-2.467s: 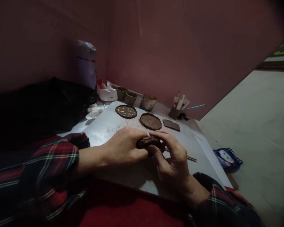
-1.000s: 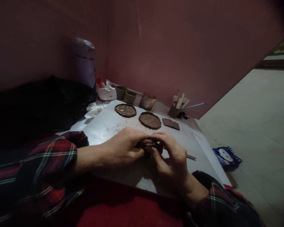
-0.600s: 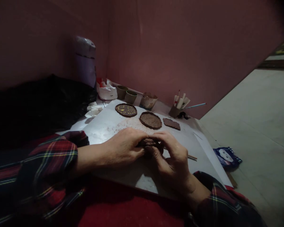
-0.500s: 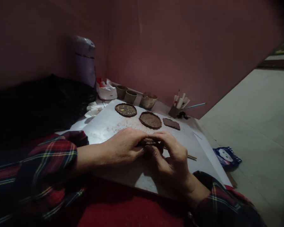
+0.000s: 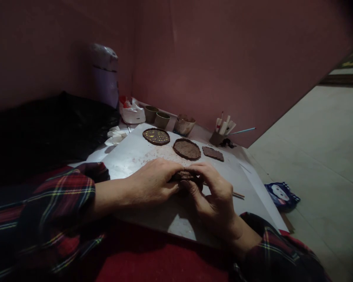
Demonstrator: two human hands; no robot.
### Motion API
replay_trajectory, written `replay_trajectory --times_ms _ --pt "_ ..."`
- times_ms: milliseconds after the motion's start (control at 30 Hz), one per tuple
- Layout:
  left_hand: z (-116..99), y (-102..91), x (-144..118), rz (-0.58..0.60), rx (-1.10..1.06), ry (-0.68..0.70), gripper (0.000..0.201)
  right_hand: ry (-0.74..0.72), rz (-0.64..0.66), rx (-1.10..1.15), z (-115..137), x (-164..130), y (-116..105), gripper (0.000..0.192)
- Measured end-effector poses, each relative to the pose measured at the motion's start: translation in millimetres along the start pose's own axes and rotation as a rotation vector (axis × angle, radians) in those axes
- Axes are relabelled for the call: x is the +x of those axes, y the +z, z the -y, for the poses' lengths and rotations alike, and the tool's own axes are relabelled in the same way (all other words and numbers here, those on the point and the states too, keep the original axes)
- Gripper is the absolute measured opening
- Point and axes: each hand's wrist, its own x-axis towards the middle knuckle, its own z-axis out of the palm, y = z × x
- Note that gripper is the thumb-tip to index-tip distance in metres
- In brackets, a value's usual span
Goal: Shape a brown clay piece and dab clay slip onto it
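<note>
Hands: While both hands meet over the near middle of the white board [image 5: 129,156], the left hand [image 5: 151,184] and the right hand [image 5: 213,199] pinch one small brown clay lump [image 5: 184,176] between them.
Grip: both hands are closed on the clay lump, fingertips pressing from each side.
Change: compared with a moment ago, the lump looks smaller and more hidden, and the fingers have come closer together. The hands have hardly moved from their spot.
Meaning: I think the clay is being squeezed and shaped, and this work is not finished.
Clay lump place: just above the board, near its front edge.
Far edge of board: a dotted clay disc [image 5: 156,136], a plain round clay disc [image 5: 186,149] and a small flat clay piece [image 5: 213,153] lie in a row, well apart from the hands.
Stick: a thin wooden stick [image 5: 237,194] lies just right of the right hand.
Behind the board: two green cups [image 5: 157,116], a bowl [image 5: 184,125] and a tool holder [image 5: 220,133] stand by the wall.
</note>
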Motion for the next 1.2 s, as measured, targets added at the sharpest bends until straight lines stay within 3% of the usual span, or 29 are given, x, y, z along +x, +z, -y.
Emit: replay_trajectory --times_ms 1200 --pt "2.3 1.0 -0.3 -0.028 -0.018 0.055 0.019 0.010 0.019 0.020 -0.3 -1.1 0.6 0.022"
